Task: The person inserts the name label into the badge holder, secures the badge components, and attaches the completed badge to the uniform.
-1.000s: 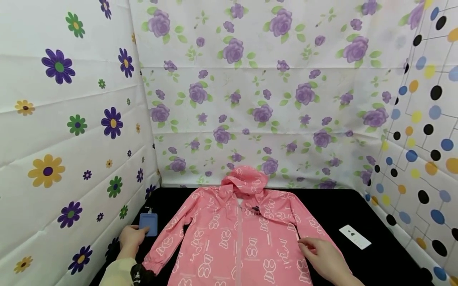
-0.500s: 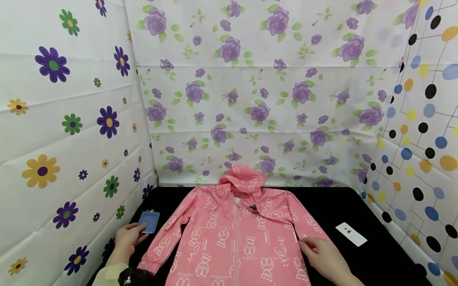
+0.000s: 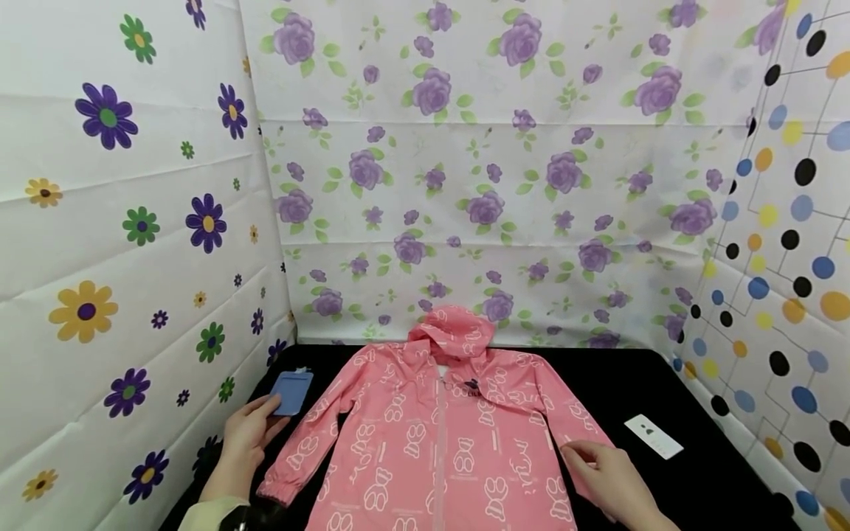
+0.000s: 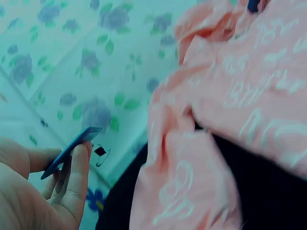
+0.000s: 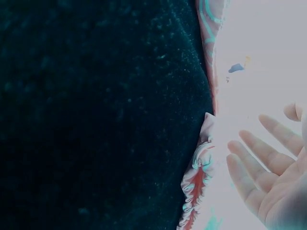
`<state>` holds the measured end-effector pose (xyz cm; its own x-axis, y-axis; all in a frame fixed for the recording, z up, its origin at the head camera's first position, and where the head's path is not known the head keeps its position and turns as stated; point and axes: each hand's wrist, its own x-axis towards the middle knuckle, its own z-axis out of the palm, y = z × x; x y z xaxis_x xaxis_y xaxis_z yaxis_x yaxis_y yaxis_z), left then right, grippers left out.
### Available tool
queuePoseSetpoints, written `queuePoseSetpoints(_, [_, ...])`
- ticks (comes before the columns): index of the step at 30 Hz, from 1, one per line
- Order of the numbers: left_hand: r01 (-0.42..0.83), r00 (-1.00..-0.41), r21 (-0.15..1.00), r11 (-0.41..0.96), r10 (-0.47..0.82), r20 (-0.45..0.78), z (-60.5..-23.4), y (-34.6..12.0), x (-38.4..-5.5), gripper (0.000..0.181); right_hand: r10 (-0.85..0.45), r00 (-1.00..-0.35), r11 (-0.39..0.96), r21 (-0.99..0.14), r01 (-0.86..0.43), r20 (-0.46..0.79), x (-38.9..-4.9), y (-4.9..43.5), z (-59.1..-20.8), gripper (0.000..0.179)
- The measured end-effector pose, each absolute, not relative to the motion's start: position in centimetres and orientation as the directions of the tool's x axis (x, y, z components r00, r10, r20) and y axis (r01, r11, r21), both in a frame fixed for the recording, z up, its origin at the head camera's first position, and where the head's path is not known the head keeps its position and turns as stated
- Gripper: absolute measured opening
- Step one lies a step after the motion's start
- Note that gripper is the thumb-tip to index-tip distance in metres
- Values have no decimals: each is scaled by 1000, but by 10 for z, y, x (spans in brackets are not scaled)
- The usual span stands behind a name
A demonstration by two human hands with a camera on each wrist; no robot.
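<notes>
In my left hand is a blue badge holder, pinched by its lower edge beside the sleeve of a pink hooded jacket. The left wrist view shows the badge holder edge-on between thumb and fingers, tilted, with a small clip hanging near its end. The jacket lies spread front up, hood at the back, with white line prints. Over its other sleeve hovers my right hand; in the right wrist view its fingers are loosely extended, holding nothing, near the gathered cuff.
A white card with small dark marks lies on the black tabletop right of the jacket. Patterned cloth walls enclose the table: a purple-rose back wall, a flowered left wall and a dotted right wall.
The badge holder lay upright in view under my left fingers; it has since been pinched, turned and moved up and right toward the jacket. My right hand has shifted slightly right.
</notes>
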<state>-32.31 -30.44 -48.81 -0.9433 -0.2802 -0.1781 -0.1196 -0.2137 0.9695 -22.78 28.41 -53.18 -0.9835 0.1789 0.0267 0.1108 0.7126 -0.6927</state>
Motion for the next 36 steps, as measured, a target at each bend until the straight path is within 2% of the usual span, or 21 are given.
queuePoseSetpoints(7, [-46,-962,994,-98,-263,-71,-483,-268,-313,61,178,-980,703,-709,60,93,-224,282,-529,43])
queuePoseSetpoints(14, [-4,-983,998,-56,-184,-14,-487,-220,-304,53,190,-977,616,-787,46,91,-226,275,-525,59])
queuePoseSetpoints(21, [26,-994,999,-30,-105,23,-495,-179,-291,49,207,-976,477,-878,43,65,-230,263,-523,35])
queuePoseSetpoints(25, [46,-998,999,-15,-51,46,-499,-160,-288,45,210,-977,427,-903,48,47,-233,257,-526,28])
queuePoseSetpoints(30, [85,-996,996,-36,24,85,-501,-136,-290,42,217,-975,374,-927,42,44,-237,250,-527,30])
queuePoseSetpoints(36, [92,-992,995,-43,83,96,-498,-109,-290,47,196,-981,306,-950,57,4,-240,241,-534,35])
